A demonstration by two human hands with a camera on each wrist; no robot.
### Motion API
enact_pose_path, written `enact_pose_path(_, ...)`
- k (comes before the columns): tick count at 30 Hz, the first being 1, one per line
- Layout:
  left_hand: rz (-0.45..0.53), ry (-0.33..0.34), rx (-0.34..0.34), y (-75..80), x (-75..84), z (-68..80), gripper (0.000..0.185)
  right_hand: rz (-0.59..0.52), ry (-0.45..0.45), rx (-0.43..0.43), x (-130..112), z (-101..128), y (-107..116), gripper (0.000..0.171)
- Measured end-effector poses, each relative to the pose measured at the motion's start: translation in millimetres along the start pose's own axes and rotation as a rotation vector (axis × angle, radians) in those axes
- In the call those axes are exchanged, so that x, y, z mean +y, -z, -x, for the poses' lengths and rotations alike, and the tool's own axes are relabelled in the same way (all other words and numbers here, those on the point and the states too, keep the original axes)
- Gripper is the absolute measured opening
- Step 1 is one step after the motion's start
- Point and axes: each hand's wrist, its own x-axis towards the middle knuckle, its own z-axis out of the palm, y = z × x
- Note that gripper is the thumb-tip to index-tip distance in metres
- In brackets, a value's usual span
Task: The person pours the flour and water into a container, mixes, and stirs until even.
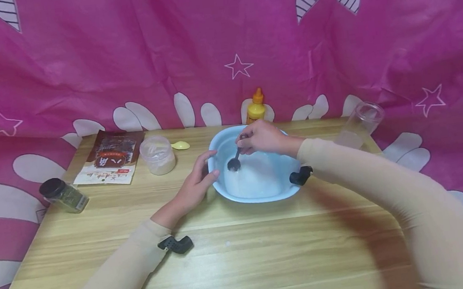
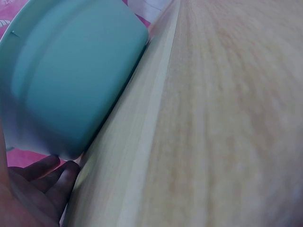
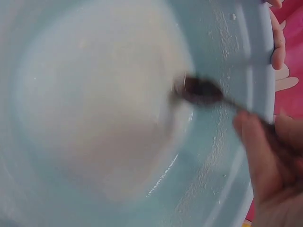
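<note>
A light blue plastic basin [image 1: 258, 199] stands on the wooden table with a cloudy whitish liquid [image 3: 109, 85] in it. At its left side my left hand [image 1: 198, 178] holds the basin, thumb and a finger at the rim; in the left wrist view more fingers [image 2: 64, 182] lie by the outer wall, low near the tabletop. My right hand [image 1: 265, 137] reaches over the basin and pinches the handle of a dark metal spoon [image 1: 234, 164]. The spoon points down, its bowl at the liquid's left edge, blurred in the right wrist view. Whitish residue clings to the basin's inner wall.
Left of the basin are a clear tub of white powder [image 1: 158, 156], a yellow spoon [image 1: 181, 145], a brown-and-white packet [image 1: 111, 158] and a black-lidded jar [image 1: 65, 196]. A yellow bottle [image 1: 255, 109] stands behind. A clear container [image 1: 359, 124] is partly hidden by the right sleeve.
</note>
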Motion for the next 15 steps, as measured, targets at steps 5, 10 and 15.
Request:
enact_pose_path(5,-0.002,0.004,0.002,-0.9,0.6,-0.6,0.059,0.052,-0.019,0.166,1.4,0.2,2.7,0.022)
enact_pose_path(10,-0.01,0.002,0.0,-1.1,0.6,-1.2,0.059,0.018,0.0,0.137,1.1,2.5,2.2,0.022)
enact_pose_path(15,-0.006,-0.002,-0.004,-0.5,0.1,-0.5,0.059,-0.067,0.007,-0.048,2.5,3.4,-0.3,0.02)
